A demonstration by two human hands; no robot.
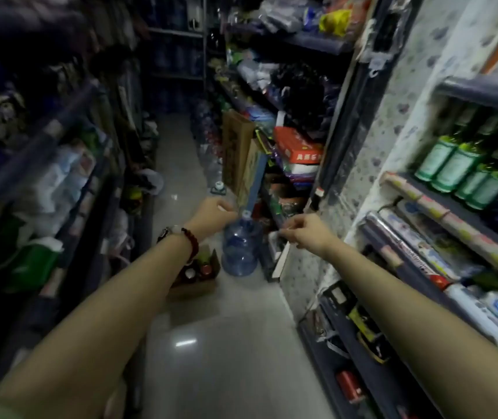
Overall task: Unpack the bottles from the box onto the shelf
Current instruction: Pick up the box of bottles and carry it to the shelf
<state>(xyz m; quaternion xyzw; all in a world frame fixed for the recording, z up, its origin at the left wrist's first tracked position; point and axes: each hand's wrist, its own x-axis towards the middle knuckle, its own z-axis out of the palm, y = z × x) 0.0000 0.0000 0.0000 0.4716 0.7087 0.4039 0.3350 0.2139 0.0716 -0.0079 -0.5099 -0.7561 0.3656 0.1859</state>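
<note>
A brown cardboard box (202, 284) sits on the aisle floor ahead, partly hidden by my left forearm; several bottles with red and dark caps (204, 269) stand in it. Green-labelled bottles (465, 170) stand in rows on the shelf (453, 204) at the right. My left hand (211, 214) reaches forward above the box, fingers curled, nothing visible in it. My right hand (303, 229) is stretched out to the right of it, fingers loosely curled and empty, near the lower shelving.
A large blue water jug (241, 246) stands on the floor just beyond the box. Flattened cartons (237, 152) lean against the right shelving. Packed shelves line both sides of the narrow tiled aisle (211, 343). Rolls of wrapping paper (441, 219) lie below the green bottles.
</note>
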